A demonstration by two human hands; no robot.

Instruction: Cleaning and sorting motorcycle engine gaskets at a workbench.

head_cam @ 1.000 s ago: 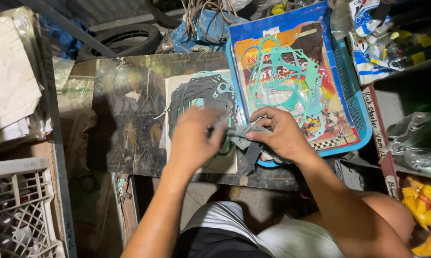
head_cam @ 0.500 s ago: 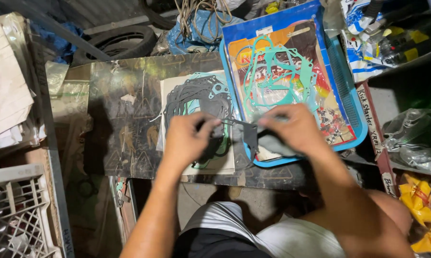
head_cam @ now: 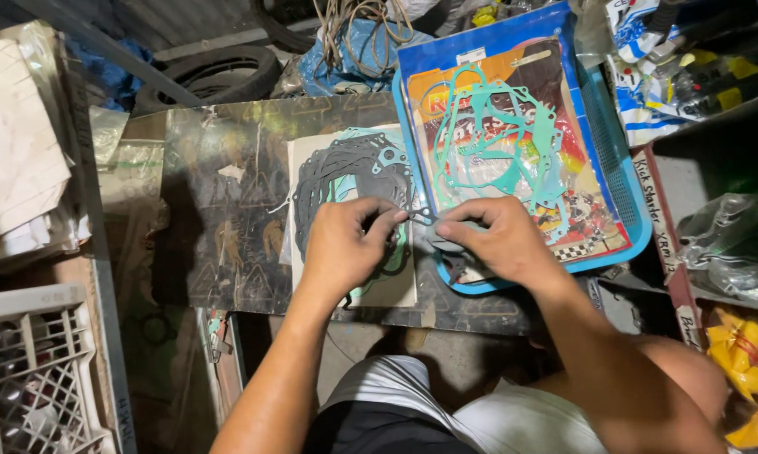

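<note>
White plastic crate (head_cam: 34, 370) sat far left, cardboard sheet (head_cam: 13, 143) above it, then a dark worn board (head_cam: 219, 219) serving as worktop. On the board lay a pale card (head_cam: 311, 244) with a stack of dark grey gaskets (head_cam: 345, 172) on it. Left hand (head_cam: 345, 248) was mostly curled, fingertips pinched on one end of a small dark gasket (head_cam: 421, 216); right hand (head_cam: 496, 240) pinched the other end, fingers likewise closed on it, so the piece hung between both hands just over the edge of the blue tray (head_cam: 623, 193). Tray held a printed backing card with teal gaskets (head_cam: 496, 134) spread on it (several, overlapping). Sorting looked partway: one pile on the card, plenty left in the tray, this piece not yet laid down. Clutter of bagged parts (head_cam: 732, 244) at right.
</note>
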